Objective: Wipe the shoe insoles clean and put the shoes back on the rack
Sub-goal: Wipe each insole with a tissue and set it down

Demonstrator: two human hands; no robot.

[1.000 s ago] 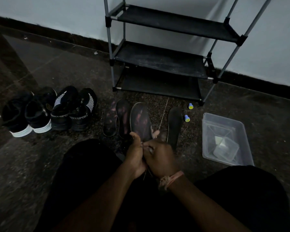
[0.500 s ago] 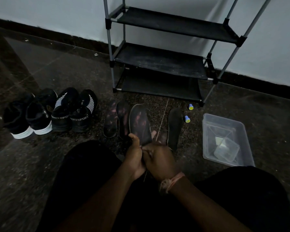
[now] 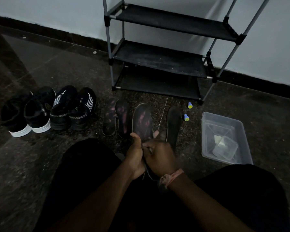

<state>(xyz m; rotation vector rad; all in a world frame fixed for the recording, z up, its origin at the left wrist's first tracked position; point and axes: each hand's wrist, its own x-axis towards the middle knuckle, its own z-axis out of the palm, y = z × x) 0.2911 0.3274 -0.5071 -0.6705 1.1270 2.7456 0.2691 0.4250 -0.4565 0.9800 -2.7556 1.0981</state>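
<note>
Gripping the insole (image 3: 143, 121) heel, left hand (image 3: 135, 157) and right hand (image 3: 159, 159) together, toe pointing away.

a: obs. clothing — what covers the legs?
b: black fabric garment (image 3: 84, 178) over both thighs, plain, no visible print or seams in this light.
a: arms?
b: both forearms bare, no sleeves in view.
a: accessories?
b: frayed pinkish-orange thread wristband (image 3: 172, 177) tied round the right wrist, loose tufted ends at the knot. left wrist carries nothing visible.
</note>
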